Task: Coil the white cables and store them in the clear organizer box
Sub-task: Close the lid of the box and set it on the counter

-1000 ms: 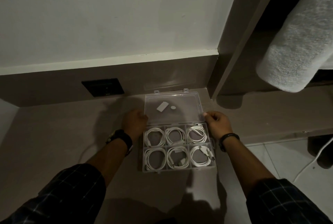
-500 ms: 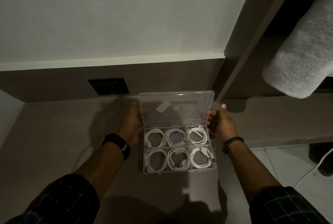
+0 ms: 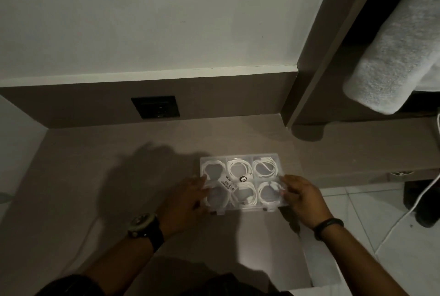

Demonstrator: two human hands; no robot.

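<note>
The clear organizer box (image 3: 241, 160) lies on the brown desk with its lid down. Through the lid I see several coiled white cables (image 3: 239, 169), one in each compartment, and a black round sticker on the lid. My left hand (image 3: 184, 197) rests on the lid's near left part with its fingers laid flat. At the box's near right corner my right hand (image 3: 301, 194) presses with fingers spread over the lid and edge. Both hands cover parts of the front compartments.
A black wall socket (image 3: 156, 106) sits in the back panel to the left. A grey towel (image 3: 395, 57) hangs at the upper right above a shelf. A loose white cable (image 3: 426, 192) runs over the tiled floor at the right, past the desk edge.
The lid stood upright between my hands earlier; it now lies shut over the box. Both hands came forward and down onto the lid's front corners.
</note>
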